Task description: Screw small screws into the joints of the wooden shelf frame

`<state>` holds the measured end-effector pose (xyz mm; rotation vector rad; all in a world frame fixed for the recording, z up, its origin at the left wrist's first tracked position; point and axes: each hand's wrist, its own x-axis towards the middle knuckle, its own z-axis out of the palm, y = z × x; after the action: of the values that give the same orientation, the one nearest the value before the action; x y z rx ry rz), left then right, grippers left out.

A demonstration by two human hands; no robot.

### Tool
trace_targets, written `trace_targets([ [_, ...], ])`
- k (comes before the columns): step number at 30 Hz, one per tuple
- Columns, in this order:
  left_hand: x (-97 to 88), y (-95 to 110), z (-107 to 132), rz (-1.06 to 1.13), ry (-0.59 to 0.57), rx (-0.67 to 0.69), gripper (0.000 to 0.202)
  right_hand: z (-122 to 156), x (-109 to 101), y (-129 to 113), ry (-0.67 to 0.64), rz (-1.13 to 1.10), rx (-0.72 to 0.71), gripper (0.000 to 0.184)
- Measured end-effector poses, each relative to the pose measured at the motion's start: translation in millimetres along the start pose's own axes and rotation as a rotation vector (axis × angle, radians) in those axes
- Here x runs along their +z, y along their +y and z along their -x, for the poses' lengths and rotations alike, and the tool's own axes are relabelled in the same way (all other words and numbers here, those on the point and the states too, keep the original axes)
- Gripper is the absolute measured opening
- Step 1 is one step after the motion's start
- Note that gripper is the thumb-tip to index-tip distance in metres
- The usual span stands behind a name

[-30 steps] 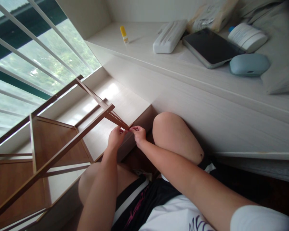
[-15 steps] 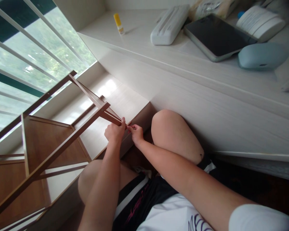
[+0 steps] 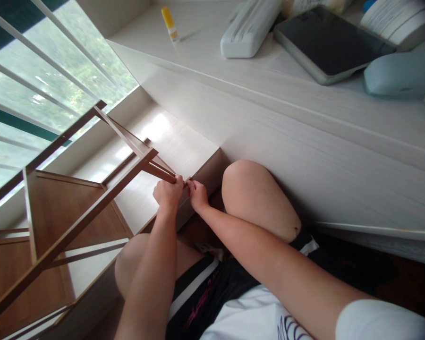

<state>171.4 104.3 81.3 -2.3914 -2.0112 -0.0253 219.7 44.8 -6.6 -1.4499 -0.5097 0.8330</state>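
A brown wooden rack frame [image 3: 92, 203] with slats and flat brown panels lies tilted on the pale ledge at the left. My left hand [image 3: 168, 190] is wrapped round the end of one of its legs, thumb uppermost. Close beside it, my right hand [image 3: 197, 194] is closed in a pinch at the tip of the same leg. Whatever its fingertips hold is too small and too covered to make out. Both hands are just in front of my knees, over the ledge's front edge.
On the white desk [image 3: 198, 61] above are a yellow-capped tube [image 3: 169, 23], a white case [image 3: 250, 30], a dark-screened tablet [image 3: 329, 42], a light blue case [image 3: 400, 73] and a white tub [image 3: 398, 21]. A barred window [image 3: 56, 71] is at the left. My knee [image 3: 258, 198] is against the desk front.
The view has shifted slightly, so desk items sit higher. My right hand has turned a little, its fingers tucked closer at the leg's tip. My left hand keeps its grip.
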Motion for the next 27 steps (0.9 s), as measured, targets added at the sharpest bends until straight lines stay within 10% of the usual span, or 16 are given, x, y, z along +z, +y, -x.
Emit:
trace_targets([
  [19, -0.1, -3, -2, 0.041, -0.019, 0.015, 0.056, 4, -12, -1, -0.078, 0.347, -0.172, 0.029],
  [27, 3.4, -6, -4, 0.037, -0.001, 0.053, 0.056, -5, 5, 10, -0.146, -0.084, -0.014, 0.044],
])
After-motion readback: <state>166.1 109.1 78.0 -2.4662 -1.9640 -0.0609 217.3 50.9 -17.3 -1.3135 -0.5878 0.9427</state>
